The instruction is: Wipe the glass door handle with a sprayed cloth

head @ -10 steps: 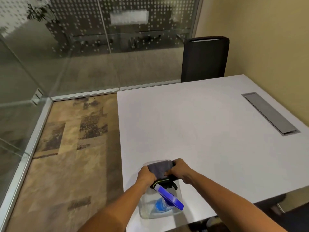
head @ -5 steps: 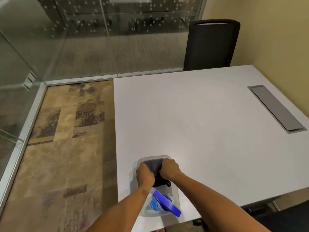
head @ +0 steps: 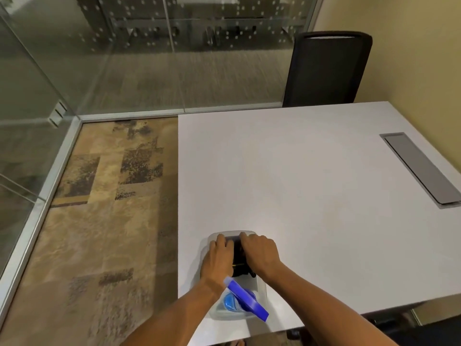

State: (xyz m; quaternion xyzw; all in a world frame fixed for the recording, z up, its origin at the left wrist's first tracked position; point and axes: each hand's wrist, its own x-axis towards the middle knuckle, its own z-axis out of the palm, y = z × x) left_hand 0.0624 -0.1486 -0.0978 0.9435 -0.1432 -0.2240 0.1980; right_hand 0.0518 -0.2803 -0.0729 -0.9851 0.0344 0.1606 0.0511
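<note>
A clear plastic bin [head: 262, 288] sits at the near left corner of the white table [head: 311, 183]. Inside it lies a spray bottle [head: 230, 302] with a blue body, a blue strip and a black trigger head. A dark grey cloth [head: 235, 242] shows as a small patch at the bin's far end. My left hand [head: 219, 255] and my right hand [head: 260, 253] are side by side in the bin, fingers curled down over the cloth and hiding most of it. No door handle is in view.
Glass walls [head: 174, 58] close the room at the back and on the left, with a metal floor rail [head: 50, 176]. A black chair [head: 326, 71] stands at the table's far side. A grey cable hatch [head: 421, 171] is set into the table at right.
Both hands have gone down from above the bin into it, taking the grey cloth with them. Far less of the cloth shows now.
</note>
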